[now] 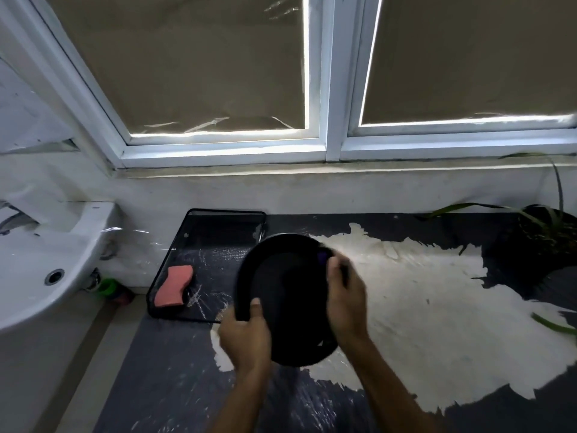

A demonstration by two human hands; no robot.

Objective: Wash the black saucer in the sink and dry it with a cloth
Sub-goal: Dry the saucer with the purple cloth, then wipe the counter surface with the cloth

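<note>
Item: black saucer, held two-handed above the worktop, right of the sink.

The left hand (246,335) gripped the near-left rim of the black saucer (287,295), thumb laid over the edge and fingers curled beneath; this hold probably steadied the piece. The right hand (345,295) was closed on the right rim, fingers wrapped round something dark with a purple patch, possibly a cloth (323,256), though blur left that uncertain. The saucer was clear of the peeling dark worktop (406,307), tilted with its face toward the wearer, seemingly for wiping; a round piece, it showed no real long axis. Left of it lay a black mesh tray (199,245) holding a pink sponge (173,285); the white sink (46,270) stood well apart, farther left.
</note>
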